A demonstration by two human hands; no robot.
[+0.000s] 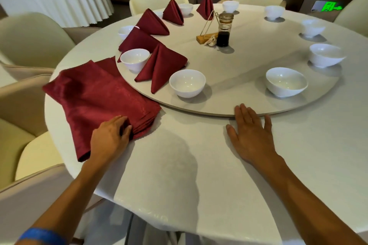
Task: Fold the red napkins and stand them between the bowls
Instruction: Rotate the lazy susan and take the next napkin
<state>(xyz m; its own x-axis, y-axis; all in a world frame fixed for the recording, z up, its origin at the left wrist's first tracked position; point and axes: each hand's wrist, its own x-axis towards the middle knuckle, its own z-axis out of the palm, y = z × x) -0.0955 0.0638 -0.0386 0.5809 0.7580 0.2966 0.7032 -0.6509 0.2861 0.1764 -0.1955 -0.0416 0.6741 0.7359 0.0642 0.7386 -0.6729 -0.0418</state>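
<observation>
Red cloth napkins lie in a flat stack on the round white-clothed table, at about nine o'clock from the person, the stack's far corner tucked under the rim of the pale round turntable. Five folded red napkin cones already stand on the turntable from eight round to twelve o'clock, the nearest cone between a small white bowl and a larger white bowl. More white bowls ring the right side, one at four o'clock, with bare gaps between them. At the turntable's centre stand a dark glass sauce bottle and a wire holder on a wooden base. Cream upholstered chairs surround the table.

The left hand rests at the stack's near corner, fingers curled over the layered edges, pinching them. The right hand lies flat on the tablecloth, fingers spread and straight, fingertips touching the turntable's near rim at six o'clock.
</observation>
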